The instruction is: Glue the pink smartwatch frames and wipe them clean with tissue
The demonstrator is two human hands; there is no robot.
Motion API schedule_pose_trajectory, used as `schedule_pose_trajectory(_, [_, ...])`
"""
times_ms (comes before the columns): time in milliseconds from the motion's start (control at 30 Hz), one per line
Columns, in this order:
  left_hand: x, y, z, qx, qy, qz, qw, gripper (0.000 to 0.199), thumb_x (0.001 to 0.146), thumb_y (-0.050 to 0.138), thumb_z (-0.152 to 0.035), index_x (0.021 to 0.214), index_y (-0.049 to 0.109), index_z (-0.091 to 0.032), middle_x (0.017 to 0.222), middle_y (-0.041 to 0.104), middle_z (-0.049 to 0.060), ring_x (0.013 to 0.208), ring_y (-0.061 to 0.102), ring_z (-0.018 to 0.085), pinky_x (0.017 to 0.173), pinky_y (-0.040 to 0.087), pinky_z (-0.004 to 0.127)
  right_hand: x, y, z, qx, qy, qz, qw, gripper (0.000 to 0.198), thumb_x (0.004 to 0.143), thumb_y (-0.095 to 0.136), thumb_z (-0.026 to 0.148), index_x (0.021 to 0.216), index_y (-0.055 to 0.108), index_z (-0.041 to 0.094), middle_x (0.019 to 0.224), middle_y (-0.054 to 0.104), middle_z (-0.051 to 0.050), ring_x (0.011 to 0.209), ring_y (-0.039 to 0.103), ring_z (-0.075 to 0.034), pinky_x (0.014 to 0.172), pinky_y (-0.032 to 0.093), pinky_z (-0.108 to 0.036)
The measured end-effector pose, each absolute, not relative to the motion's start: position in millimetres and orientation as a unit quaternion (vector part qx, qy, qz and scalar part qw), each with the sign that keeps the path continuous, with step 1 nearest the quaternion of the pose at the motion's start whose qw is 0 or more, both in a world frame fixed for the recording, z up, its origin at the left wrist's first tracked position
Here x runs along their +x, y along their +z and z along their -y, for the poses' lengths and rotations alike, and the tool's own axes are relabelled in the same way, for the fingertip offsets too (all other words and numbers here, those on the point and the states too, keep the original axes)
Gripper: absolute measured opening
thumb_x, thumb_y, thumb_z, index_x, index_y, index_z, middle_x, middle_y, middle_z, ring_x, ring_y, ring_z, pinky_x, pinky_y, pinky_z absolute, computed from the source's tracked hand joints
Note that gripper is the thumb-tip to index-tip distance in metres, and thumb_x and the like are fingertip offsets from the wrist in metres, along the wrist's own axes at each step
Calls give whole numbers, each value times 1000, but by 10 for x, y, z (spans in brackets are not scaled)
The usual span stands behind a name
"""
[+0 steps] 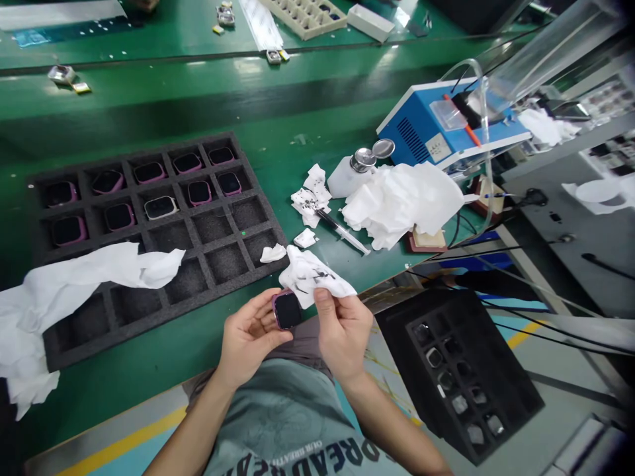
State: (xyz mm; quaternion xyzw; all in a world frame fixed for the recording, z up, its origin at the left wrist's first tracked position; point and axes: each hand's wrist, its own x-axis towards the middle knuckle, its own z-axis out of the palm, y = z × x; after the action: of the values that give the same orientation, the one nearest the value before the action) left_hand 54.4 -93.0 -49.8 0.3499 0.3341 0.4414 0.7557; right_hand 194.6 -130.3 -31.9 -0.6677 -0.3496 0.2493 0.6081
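Shirt (282, 403), watch (288, 311), green bench (173, 344), striped floor (133, 434)

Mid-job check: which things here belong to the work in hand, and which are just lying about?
Seemingly in the job:
watch, in the left hand
dark-marked white wipe, in the right hand
black foam tray of similar watches

Apparently lying about:
beige compartmented tray
white box
blue machine

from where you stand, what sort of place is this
Probably an electronics workshop or assembly line: a foam tray with rows of watches on a green bench, a syringe nearby, and another watch in the left hand.
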Motion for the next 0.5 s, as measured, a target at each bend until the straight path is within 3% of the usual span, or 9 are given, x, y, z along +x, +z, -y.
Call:
schedule_pose_trajectory(133, [557, -486, 946, 366, 448, -338, 742, 61, 64, 90, -2, 118, 79, -27, 118, 80, 8, 105, 78, 24, 88, 64, 26, 1919, -357, 1346, -686, 220, 402, 565, 18, 95, 65, 29, 92, 79, 19, 82, 81, -5, 70, 73, -20, 65, 57, -29])
schedule_pose_trajectory(333, [553, -484, 970, 355, 422, -385, 740, 62, 62, 94, -9, 120, 78, -23, 118, 80, 11, 105, 78, 29, 88, 66, 34, 1900, -437, 1358, -683, 241, 389, 569, 19, 96, 63, 30, 96, 79, 20, 89, 82, -7, 79, 76, -24, 71, 60, -33])
schedule_pose_trajectory(500, [551, -484, 981, 358, 409, -395, 740, 63, 62, 94, -11, 122, 77, -21, 119, 79, 12, 107, 78, 31, 78, 68, 29, 1890, -486, 1386, -676, 248, 398, 569, 21, 96, 63, 32, 96, 80, 19, 90, 82, -8, 80, 76, -25, 74, 60, -35])
